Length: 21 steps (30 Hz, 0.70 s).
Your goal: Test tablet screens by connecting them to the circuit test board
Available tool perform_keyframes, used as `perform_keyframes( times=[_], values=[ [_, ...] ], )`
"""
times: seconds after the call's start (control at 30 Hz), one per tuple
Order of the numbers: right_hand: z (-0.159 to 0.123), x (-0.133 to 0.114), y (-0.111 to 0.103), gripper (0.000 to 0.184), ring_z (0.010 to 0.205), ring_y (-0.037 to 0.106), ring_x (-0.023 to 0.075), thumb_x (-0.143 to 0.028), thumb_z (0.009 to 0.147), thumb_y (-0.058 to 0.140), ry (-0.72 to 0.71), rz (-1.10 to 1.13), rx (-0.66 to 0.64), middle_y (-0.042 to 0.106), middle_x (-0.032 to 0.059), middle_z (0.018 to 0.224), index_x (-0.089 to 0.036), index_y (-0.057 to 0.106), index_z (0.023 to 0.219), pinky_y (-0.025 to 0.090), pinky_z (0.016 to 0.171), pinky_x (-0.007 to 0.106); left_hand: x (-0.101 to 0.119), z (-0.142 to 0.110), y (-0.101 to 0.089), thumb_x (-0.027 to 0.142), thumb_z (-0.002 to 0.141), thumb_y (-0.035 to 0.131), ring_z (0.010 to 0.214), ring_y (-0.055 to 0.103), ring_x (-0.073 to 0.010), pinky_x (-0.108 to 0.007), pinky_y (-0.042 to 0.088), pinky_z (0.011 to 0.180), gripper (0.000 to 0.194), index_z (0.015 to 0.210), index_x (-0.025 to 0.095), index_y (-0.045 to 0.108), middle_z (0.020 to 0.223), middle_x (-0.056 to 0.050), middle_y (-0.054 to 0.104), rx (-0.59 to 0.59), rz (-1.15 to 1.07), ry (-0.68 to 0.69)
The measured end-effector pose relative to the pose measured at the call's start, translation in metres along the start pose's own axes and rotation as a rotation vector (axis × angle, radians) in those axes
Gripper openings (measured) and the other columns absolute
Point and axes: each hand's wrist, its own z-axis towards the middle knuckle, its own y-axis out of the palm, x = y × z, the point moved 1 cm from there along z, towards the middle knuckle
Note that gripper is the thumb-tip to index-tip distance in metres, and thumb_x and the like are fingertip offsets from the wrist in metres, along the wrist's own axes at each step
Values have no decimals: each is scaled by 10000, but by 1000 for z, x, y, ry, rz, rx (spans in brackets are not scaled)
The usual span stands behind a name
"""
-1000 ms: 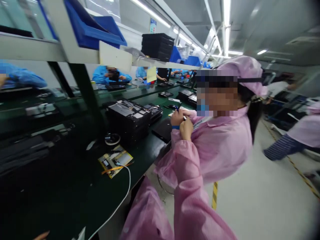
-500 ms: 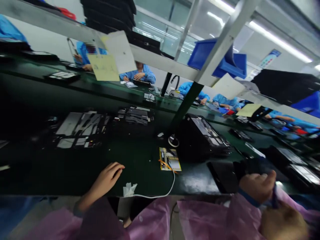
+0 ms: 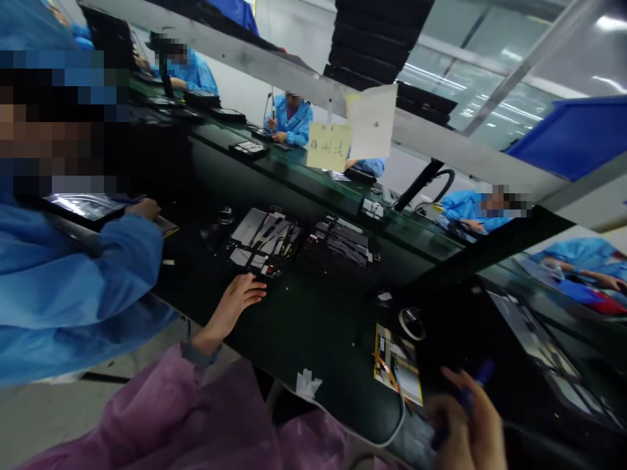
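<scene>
My left hand (image 3: 236, 305) is open with its fingers stretched out, over the dark green bench at the near edge of an opened black device (image 3: 264, 238) with grey panels and strips. I cannot tell whether the fingertips touch it. At the lower right, my right hand (image 3: 473, 418) is blurred by motion. Its fingers are closed around a slim blue pen-like tool (image 3: 484, 372). Left of this hand lies a yellow-edged board (image 3: 399, 365) with an orange ribbon and a white cable (image 3: 402, 414). A second device with dark strips (image 3: 343, 241) lies farther right of my left hand.
A co-worker's blue sleeve (image 3: 122, 254) is close on the left. White tape (image 3: 307, 384) sits at the bench's front edge. A round ring-shaped item (image 3: 412, 323) stands behind the board. A large black device (image 3: 543, 346) is at the right; a slanted dark post (image 3: 494, 245) rises behind.
The view has swung left, bringing the co-worker in blue into sight. My left hand is now closer to the opened device. My right hand, with the blue tool, appears nearer the yellow-edged board.
</scene>
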Motion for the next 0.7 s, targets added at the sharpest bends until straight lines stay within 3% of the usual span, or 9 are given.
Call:
perform_keyframes(
  times=[0.13,0.2,0.3,0.4,0.5,0.57,0.63,0.7],
  values=[
    [9,-24,89,325,740,636,168,-342,901,507,-24,308,-477,657,75,1067,-238,584,1199,505,665,309,17,15,-9,570,759,639,760,682,-204,-321,513,722,448,823,128,604,802,-107,721,60,-25,41],
    [11,-36,128,263,746,643,167,-312,891,563,-104,347,-616,666,42,926,-247,583,1145,505,679,297,20,19,-10,566,746,655,716,677,-195,-309,508,688,444,795,127,614,759,-96,717,72,32,69],
    [13,-54,175,100,685,593,141,-307,862,638,-270,297,-703,609,2,752,-220,590,852,451,624,250,22,25,-9,582,756,624,643,665,-186,-301,495,627,450,738,132,614,715,-93,713,72,142,131],
    [17,-70,209,327,600,510,125,-382,925,534,-374,230,-786,545,6,655,-191,561,661,387,567,253,24,32,-12,571,790,575,601,654,-184,-300,485,594,437,706,143,613,674,-91,709,39,207,161],
    [34,-80,233,322,585,521,137,-406,973,420,-330,274,-838,550,-1,635,-198,662,933,415,592,275,25,39,-20,529,817,561,592,647,-180,-297,485,595,395,691,158,610,648,-74,702,31,253,176],
    [55,-85,248,328,658,574,156,-398,976,411,-292,336,-852,597,9,697,-204,628,1127,454,656,299,25,42,-27,509,830,556,605,646,-178,-296,489,614,378,677,167,608,649,-62,697,54,283,200],
    [85,-87,268,302,758,611,173,-389,958,457,-266,378,-862,645,35,810,-207,622,1133,473,714,316,25,42,-32,506,844,544,646,652,-184,-303,499,659,376,691,170,615,672,-57,696,95,323,232],
    [118,-88,293,238,731,615,162,-393,924,524,-226,406,-883,648,33,800,-199,645,986,472,672,292,24,41,-35,525,847,540,720,668,-203,-317,512,705,382,770,163,637,738,-62,706,128,333,222]
  ],
)
